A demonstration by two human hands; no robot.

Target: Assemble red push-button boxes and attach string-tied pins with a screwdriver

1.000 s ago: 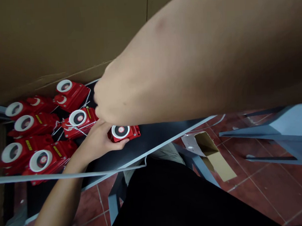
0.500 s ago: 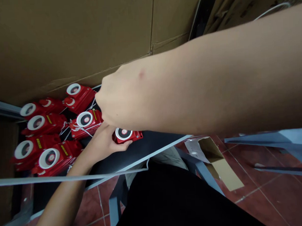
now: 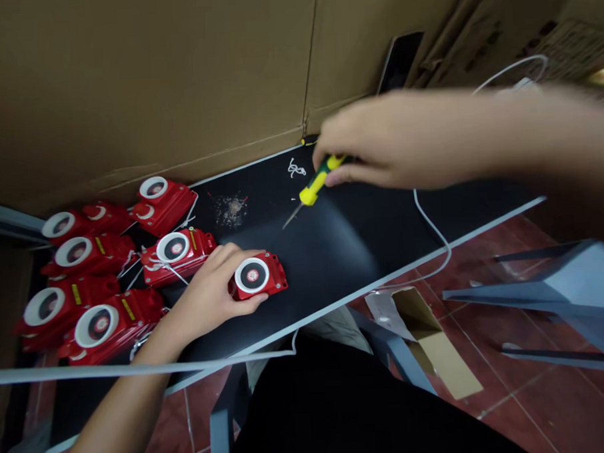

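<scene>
My left hand [image 3: 217, 287] is wrapped round a red alarm sounder [image 3: 275, 271] with a white round horn, on the dark tabletop [image 3: 323, 252]. In my right hand [image 3: 353, 144] is a yellow and green screwdriver [image 3: 308, 194], its thin metal shaft slanting down to the left above the table. The screwdriver tip is apart from the sounder. Left of my left hand, another sounder [image 3: 202, 241] has white cord about it. Several more red sounders [image 3: 140, 307] crowd the table's left end.
Cardboard [image 3: 150, 79] stands along the table's back edge. Crumbs [image 3: 231, 209] and a curl of white string [image 3: 295, 168] lie on the table. A white cable [image 3: 440, 237] hangs over the front edge. On the tiled floor are an open carton [image 3: 451, 363] and a grey-blue stool [image 3: 575, 295].
My right hand has moved right, away from the sounders, and the screwdriver now shows in it. My left hand stays on the same sounder.
</scene>
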